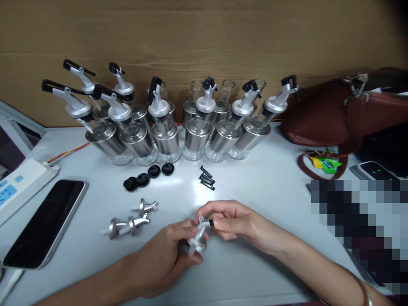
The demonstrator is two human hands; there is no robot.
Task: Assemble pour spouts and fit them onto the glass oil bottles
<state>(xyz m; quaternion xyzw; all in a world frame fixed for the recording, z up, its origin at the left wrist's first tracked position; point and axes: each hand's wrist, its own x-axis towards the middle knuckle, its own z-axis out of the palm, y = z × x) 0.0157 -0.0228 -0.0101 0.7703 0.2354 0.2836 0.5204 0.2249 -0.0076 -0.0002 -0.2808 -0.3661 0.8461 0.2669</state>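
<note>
A silver pour spout [198,242] is pinched in my left hand [174,250], its disc-shaped collar low and its neck pointing up. At the tip of that neck my right hand [234,221] grips a small black piece [211,222], mostly covered by the fingers; whether it is joined to the spout I cannot tell. Three more silver spouts [132,224] lie on the table left of my hands. Beyond them sit several black rubber stoppers [154,171] in a slanting row. Several thin black levers [208,180] lie in a small pile ahead of my right hand.
Glass bottles with steel bands [198,138] stand along the cardboard [204,42] at the back, many topped with spouts. On the left are a phone [44,223] and a power strip [24,187]. A brown bag [321,112] with its strap and small coloured packets [327,163] occupies the right.
</note>
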